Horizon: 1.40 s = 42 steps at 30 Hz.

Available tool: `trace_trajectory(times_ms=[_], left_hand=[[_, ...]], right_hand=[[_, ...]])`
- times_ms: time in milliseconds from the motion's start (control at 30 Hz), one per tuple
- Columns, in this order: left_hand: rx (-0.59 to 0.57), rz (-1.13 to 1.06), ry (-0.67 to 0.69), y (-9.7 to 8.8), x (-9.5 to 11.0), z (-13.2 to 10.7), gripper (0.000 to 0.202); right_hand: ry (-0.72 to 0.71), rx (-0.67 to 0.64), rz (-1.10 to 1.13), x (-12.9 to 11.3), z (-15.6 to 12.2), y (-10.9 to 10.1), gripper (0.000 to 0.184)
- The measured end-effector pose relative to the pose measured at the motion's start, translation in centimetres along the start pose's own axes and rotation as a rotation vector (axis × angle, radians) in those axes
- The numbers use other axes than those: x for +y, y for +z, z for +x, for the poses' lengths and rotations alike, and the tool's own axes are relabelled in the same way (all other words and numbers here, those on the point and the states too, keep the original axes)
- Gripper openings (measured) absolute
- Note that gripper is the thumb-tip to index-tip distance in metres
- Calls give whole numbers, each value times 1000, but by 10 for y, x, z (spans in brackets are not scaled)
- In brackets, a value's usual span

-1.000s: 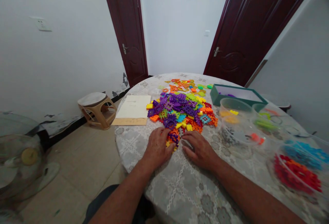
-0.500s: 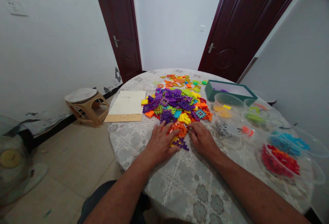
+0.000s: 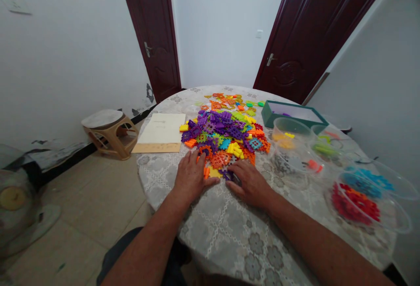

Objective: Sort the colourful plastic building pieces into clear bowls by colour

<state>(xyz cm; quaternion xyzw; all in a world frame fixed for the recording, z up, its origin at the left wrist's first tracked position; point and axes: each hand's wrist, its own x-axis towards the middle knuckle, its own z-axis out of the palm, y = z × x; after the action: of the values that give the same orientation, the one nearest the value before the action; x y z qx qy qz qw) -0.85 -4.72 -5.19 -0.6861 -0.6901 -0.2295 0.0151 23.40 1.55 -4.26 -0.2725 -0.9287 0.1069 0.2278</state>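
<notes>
On the patterned tablecloth, a heap of colourful plastic interlocking pieces (image 3: 218, 128) lies in front of me. My left hand (image 3: 190, 176) rests at its near left edge, fingers stretched forward and apart, their tips touching an orange piece (image 3: 205, 151). Between my hands are a yellow piece (image 3: 215, 172) and an orange lattice piece (image 3: 220, 159), both flat on the cloth. My right hand (image 3: 251, 182) is at the near right edge, its thumb and fingers closed about a purple piece (image 3: 227, 175), which the fingers partly hide.
Clear plastic tubs (image 3: 292, 124) with sorted pieces stand at the right, by red gear-like pieces (image 3: 356, 203). Behind them is a green box (image 3: 269, 117). White paper (image 3: 162, 128) lies at the left. Flat orange and yellow pieces (image 3: 225, 100) are spread behind the heap.
My left hand has moved left and off the orange lattice piece, which now lies uncovered. My right hand has come nearer and left, onto the purple piece.
</notes>
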Motion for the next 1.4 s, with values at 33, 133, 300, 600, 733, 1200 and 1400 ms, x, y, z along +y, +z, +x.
trace_trajectory(times_ms=[33, 133, 300, 600, 733, 1200, 1400], left_hand=[[0, -2, -9, 1, 0, 0, 94], [-25, -54, -19, 5, 3, -1, 99], [-127, -244, 53, 4, 12, -6, 101], [-220, -321, 131, -42, -12, -7, 54], [-242, -303, 170, -47, -18, -9, 30], [-111, -169, 55, -30, -22, 0, 34], [-59, -55, -34, -22, -13, 15, 39]], right_hand=[[23, -5, -6, 0, 0, 1, 29], [97, -8, -1, 5, 0, 1, 23], [216, -6, 37, 15, -1, -2, 17], [245, 56, 50, 18, -2, -9, 17], [253, 159, 59, 17, -2, -9, 18], [203, 248, 104, 11, -3, -9, 21], [190, 219, 120, 12, -3, -7, 22]])
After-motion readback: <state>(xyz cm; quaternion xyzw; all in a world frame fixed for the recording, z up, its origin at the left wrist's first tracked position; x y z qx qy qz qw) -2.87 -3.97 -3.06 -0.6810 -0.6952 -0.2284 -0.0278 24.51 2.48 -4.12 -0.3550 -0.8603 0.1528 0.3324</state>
